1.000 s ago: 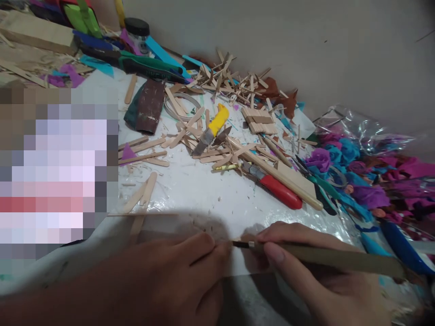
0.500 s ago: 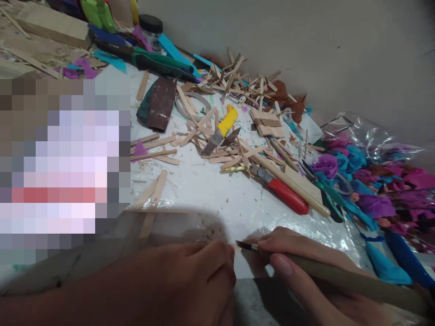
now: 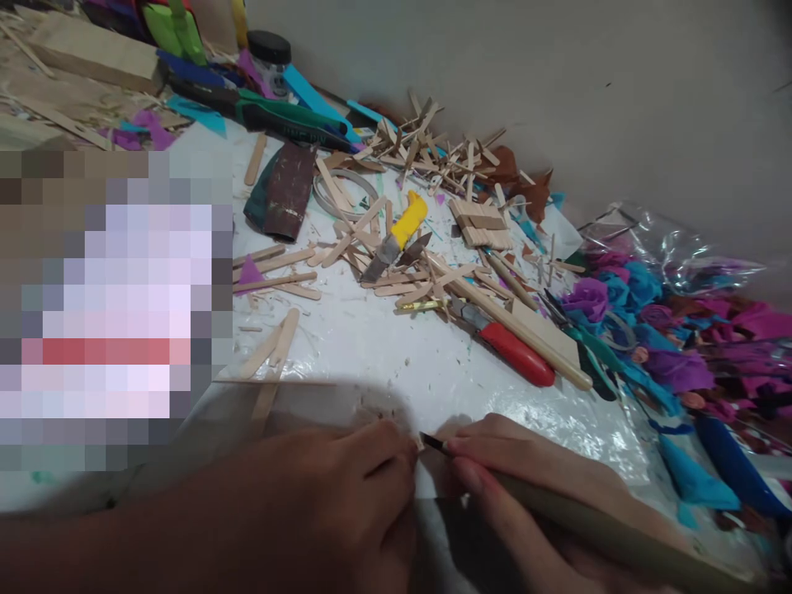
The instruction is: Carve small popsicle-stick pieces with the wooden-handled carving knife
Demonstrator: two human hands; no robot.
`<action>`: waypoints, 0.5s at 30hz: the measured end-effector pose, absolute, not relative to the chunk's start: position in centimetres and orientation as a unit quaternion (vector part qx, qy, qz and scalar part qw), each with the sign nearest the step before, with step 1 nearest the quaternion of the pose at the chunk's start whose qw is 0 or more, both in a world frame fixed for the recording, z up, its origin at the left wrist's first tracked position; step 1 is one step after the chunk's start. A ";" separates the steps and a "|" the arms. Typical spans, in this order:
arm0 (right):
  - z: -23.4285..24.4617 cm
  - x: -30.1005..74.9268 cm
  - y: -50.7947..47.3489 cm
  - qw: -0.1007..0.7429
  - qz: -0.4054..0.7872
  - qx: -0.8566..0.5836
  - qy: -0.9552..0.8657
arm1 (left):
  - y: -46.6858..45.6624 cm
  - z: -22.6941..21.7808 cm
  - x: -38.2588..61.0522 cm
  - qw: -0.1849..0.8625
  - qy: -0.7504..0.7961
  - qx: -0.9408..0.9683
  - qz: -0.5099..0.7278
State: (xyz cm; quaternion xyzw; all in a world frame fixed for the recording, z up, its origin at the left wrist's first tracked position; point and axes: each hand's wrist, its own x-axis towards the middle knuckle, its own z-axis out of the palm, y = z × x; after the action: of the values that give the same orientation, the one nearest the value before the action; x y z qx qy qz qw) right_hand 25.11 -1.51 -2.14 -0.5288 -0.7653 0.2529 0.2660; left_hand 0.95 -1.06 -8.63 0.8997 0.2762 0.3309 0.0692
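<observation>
My right hand [image 3: 520, 462] grips a carving knife [image 3: 575, 516] with a thick olive-brown handle. Its short dark blade points left, its tip close to the fingertips of my left hand [image 3: 346, 487]. The fingers of that left hand are pinched together at the white surface. A small pale bit shows at their tips; what it belongs to is hidden behind the fingers. Beyond the hands lie a red-handled knife [image 3: 520, 355], a yellow-handled knife [image 3: 402, 235] and loose popsicle sticks [image 3: 275, 355].
A heap of wood sticks [image 3: 426, 140] lies against the wall, near a sandpaper roll [image 3: 285, 194] and green-black pliers [image 3: 278, 115]. Crepe-paper flowers [image 3: 674, 363] and clear plastic crowd the right side. A pixelated patch covers the left side.
The knife and my right hand have shifted slightly left, the blade tip staying by my left fingertips. My left hand has moved a little left too. The whole view has drifted slightly.
</observation>
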 end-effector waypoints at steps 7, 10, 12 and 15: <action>-4.9 26.3 -1.1 0.386 0.538 -0.573 -0.482 | -0.4 -8.3 1.1 0.079 0.275 0.901 0.326; -4.7 26.5 -0.8 0.375 0.561 -0.592 -0.441 | -0.8 -8.3 1.0 0.075 0.270 0.909 0.309; -4.4 26.5 -0.5 0.370 0.568 -0.595 -0.433 | -1.0 -8.3 0.8 0.082 0.266 0.912 0.302; -4.2 26.4 -0.2 0.383 0.598 -0.551 -0.438 | -1.0 -8.2 0.6 0.083 0.263 0.912 0.305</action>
State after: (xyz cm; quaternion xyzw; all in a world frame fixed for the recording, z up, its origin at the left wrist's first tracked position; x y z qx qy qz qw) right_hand 26.44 -0.20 -4.25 -0.5513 -0.4385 0.5979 0.3826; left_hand 0.61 -0.95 -8.16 0.9116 0.2631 0.3046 0.0834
